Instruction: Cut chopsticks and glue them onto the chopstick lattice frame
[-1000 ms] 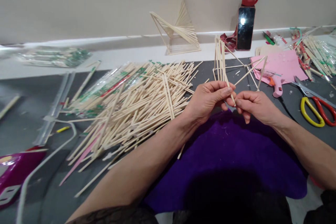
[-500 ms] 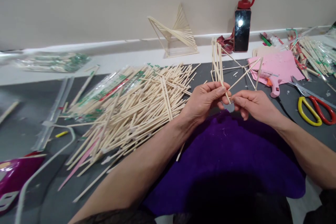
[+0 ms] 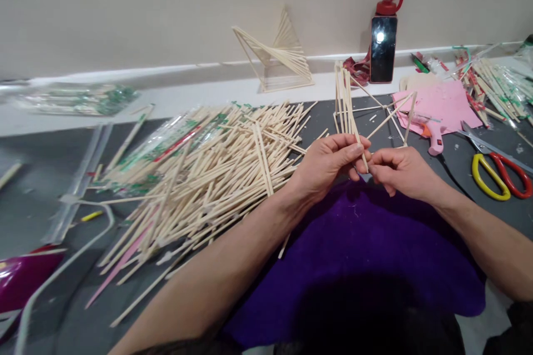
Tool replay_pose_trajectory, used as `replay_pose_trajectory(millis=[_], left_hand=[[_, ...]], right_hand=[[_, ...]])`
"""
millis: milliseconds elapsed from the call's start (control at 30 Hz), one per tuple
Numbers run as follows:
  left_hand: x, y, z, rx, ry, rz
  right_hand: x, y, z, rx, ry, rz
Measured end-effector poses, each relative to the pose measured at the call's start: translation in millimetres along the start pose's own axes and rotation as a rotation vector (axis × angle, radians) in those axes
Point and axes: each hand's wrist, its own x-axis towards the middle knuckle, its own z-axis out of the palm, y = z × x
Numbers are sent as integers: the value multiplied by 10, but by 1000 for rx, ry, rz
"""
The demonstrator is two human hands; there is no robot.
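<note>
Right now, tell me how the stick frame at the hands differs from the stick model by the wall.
The stick frame is gripped at one stick by the left hand; the stick model stands untouched on the white ledge. The stick frame looks more open, with wide gaps on one side; the stick model has many sticks fanned closely into twisted surfaces. Both are built from thin, pale sticks.

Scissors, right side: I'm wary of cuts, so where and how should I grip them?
Probably by the yellow loop and red loop, coming from the near side: both lie toward the wearer, while the blades point away toward the pink paper.
</note>
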Motion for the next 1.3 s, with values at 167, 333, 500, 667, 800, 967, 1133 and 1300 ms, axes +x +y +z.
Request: replay_pose_trajectory(millis=[167, 333, 500, 667, 800, 967, 1133, 1300], left_hand=[[-32, 20, 25, 66, 44, 19], [-25, 0, 42, 46, 61, 35], [-29, -24, 60, 32, 66, 68], [-25, -34, 47, 4, 69, 48], [-43, 12, 53, -73, 19, 5], [-85, 51, 92, -89, -18, -1], [-72, 4, 110, -69, -15, -34], [-84, -14, 83, -49, -25, -59]], right_hand=[[-5, 0, 51, -247, 118, -205], [23, 48, 40, -418, 160, -310], [23, 92, 28, -574, 176, -385], [19, 92, 52, -612, 197, -400], [-67, -37, -105, -640, 342, -463], [-126, -315, -702, -391, 769, -308], [238, -408, -1375, -327, 840, -180], [755, -191, -1719, -568, 801, -24]])
